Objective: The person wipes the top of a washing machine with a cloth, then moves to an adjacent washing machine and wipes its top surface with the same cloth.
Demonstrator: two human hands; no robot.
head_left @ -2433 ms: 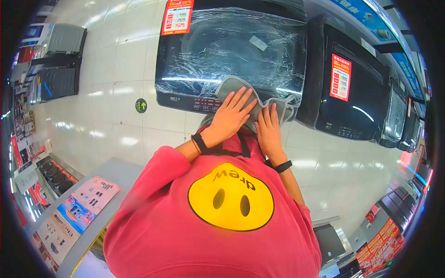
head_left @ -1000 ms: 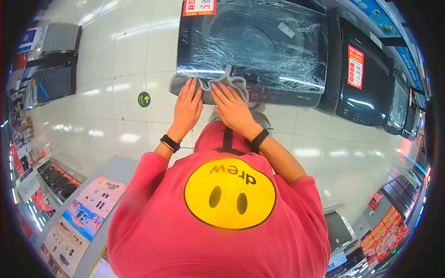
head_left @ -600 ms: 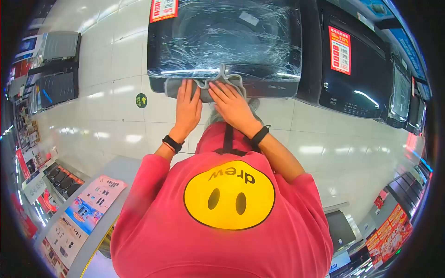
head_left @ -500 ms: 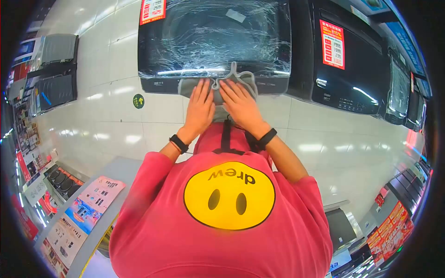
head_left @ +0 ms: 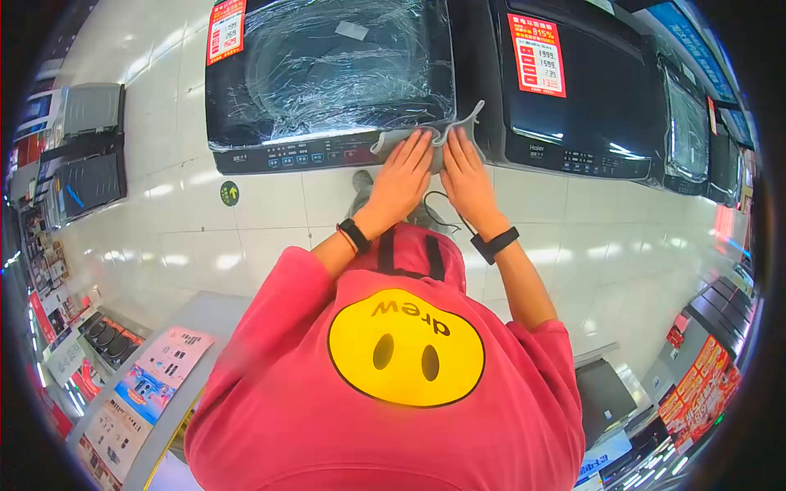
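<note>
A grey cloth lies bunched over the right front corner of a black washing machine, whose lid is wrapped in clear film. My left hand rests flat on the cloth's left part, fingers stretched out along the front edge. Beside it, my right hand presses on the cloth's right part, also with straight fingers. A raised fold of cloth sticks up past the right fingertips. Left of my hands, the control panel with its lit markings shows. My palms and thumbs hide part of the cloth.
A second black washing machine with a red price sign stands close on the right. More machines follow further right. Behind on the left is a grey counter with leaflets. A thin black cable hangs below my hands.
Both hands and the cloth have slid right along the front edge, from the panel's middle to its right corner. The panel's markings are now uncovered. The camera view has shifted right.
</note>
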